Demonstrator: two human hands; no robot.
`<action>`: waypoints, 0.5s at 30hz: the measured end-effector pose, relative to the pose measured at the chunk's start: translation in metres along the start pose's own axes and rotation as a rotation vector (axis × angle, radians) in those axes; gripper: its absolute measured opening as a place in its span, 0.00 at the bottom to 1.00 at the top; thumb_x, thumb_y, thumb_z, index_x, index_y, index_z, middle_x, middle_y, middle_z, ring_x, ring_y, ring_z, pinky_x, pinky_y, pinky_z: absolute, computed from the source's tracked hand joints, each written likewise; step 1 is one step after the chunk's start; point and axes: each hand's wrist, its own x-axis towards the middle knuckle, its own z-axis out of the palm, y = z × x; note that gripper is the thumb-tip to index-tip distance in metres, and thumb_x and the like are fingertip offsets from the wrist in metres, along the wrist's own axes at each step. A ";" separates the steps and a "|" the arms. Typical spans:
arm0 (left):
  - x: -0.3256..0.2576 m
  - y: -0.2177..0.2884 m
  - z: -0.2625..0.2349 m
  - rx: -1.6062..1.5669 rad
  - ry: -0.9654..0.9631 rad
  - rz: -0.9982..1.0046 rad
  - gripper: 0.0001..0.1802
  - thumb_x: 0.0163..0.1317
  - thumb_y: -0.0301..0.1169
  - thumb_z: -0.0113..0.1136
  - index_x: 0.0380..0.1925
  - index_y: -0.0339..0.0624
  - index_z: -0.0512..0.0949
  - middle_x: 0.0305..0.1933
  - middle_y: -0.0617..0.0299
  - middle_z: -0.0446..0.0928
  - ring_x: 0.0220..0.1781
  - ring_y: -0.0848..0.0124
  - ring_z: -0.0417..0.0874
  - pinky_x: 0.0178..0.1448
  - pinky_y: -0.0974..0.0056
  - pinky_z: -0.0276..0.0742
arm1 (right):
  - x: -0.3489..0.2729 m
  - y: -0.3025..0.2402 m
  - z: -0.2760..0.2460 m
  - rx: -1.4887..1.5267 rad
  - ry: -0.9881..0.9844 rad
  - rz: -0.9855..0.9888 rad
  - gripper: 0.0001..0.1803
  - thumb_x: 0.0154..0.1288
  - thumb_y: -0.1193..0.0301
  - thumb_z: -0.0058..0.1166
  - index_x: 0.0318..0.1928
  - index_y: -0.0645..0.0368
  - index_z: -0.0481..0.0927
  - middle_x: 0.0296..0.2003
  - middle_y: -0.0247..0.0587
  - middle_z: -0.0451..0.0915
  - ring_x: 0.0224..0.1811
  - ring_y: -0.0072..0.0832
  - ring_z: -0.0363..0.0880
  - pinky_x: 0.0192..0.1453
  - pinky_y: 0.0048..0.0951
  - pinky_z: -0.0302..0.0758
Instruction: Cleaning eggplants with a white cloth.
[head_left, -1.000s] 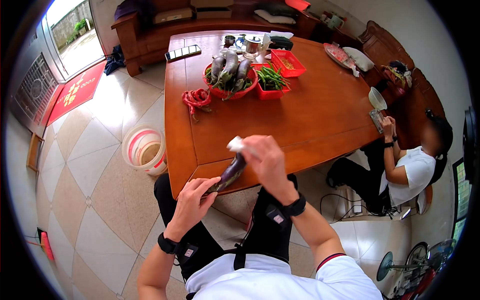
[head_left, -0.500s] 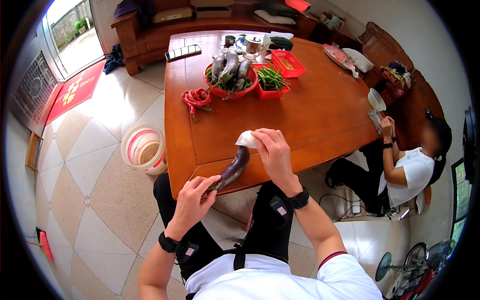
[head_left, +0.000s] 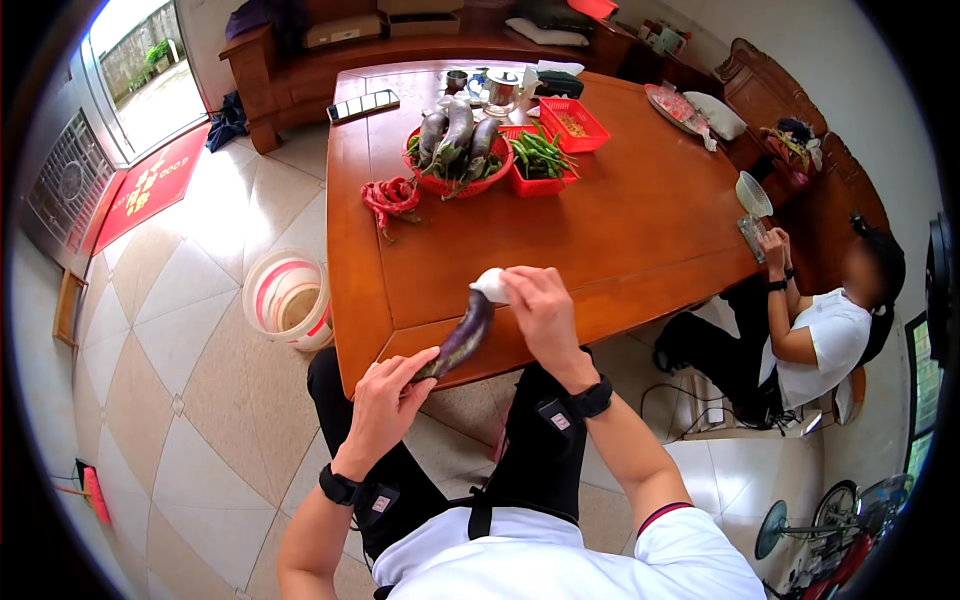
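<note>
A dark purple eggplant is held at a slant over the near edge of the wooden table. My left hand grips its lower, stem end between thumb and fingers. At the upper tip, my right hand pinches a white tissue or cloth that covers the eggplant's end. Farther back, several more eggplants are piled in a red basket. Beside it lie red chili peppers, and green chilies fill a smaller red basket.
A white and pink bucket stands on the floor left of the table. Another red basket, a phone and a metal pot are toward the back. At right a person sits handling something beside a pale bowl.
My right hand and the white tissue have shifted very slightly at the eggplant's tip. The left hand keeps its grip almost unmoved.
</note>
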 end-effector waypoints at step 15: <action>-0.001 0.013 0.003 0.338 0.096 0.290 0.22 0.57 0.26 0.71 0.54 0.53 0.87 0.42 0.62 0.84 0.39 0.65 0.83 0.44 0.60 0.81 | -0.029 -0.023 -0.005 -0.073 -0.093 -0.148 0.19 0.60 0.79 0.62 0.54 0.60 0.84 0.52 0.42 0.85 0.49 0.41 0.79 0.55 0.39 0.76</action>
